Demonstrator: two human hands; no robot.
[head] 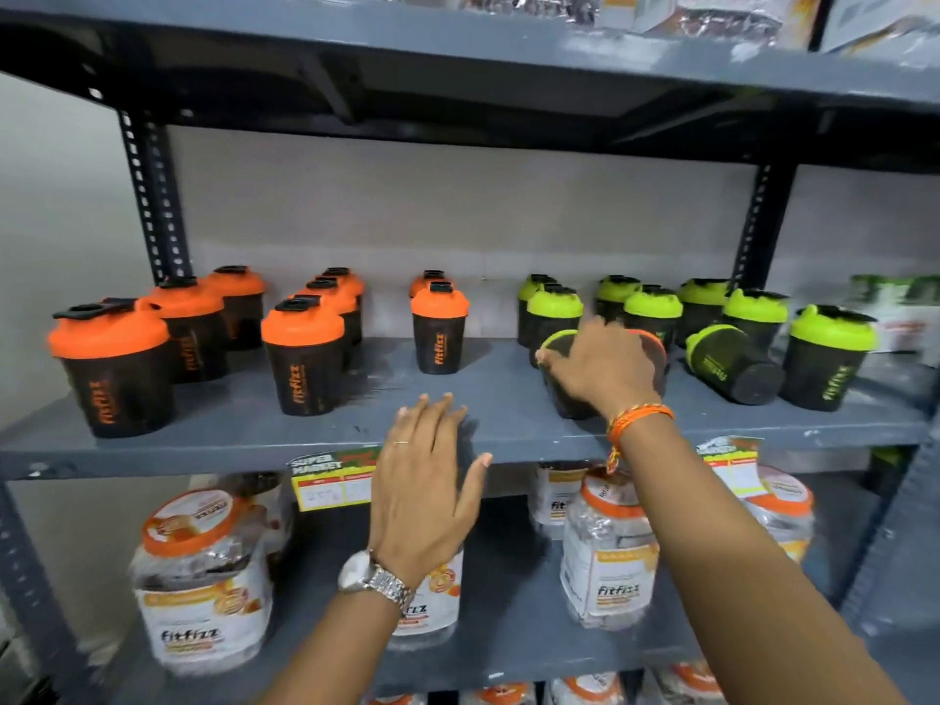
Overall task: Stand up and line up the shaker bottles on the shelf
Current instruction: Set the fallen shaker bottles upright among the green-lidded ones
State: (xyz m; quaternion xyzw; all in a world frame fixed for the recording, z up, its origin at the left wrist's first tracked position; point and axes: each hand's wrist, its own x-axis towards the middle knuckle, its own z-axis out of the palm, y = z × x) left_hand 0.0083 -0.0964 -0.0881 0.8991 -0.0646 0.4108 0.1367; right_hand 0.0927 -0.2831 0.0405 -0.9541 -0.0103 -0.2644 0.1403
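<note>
Orange-lidded jars [203, 577] fill the lower shelf nearest the camera. Above, the left hand [427, 480] hovers flat, fingers spread, holding nothing, at the grey shelf [229, 424] edge. Farther in, the right hand [605, 368] wraps a toppled green-lidded shaker [559, 348]; another lying shaker [732, 363] rests beside upright ones.

Grey metal shelf [213, 429]: orange-lidded shaker bottles [302, 356] upright at left; green-lidded shaker bottles [554, 318] upright at right; one green-lidded bottle [732, 366] lying on its side. Right hand [605, 371] grasping a toppled bottle [564, 399]. Left hand [424, 480] open, fingers spread, at shelf edge.
</note>
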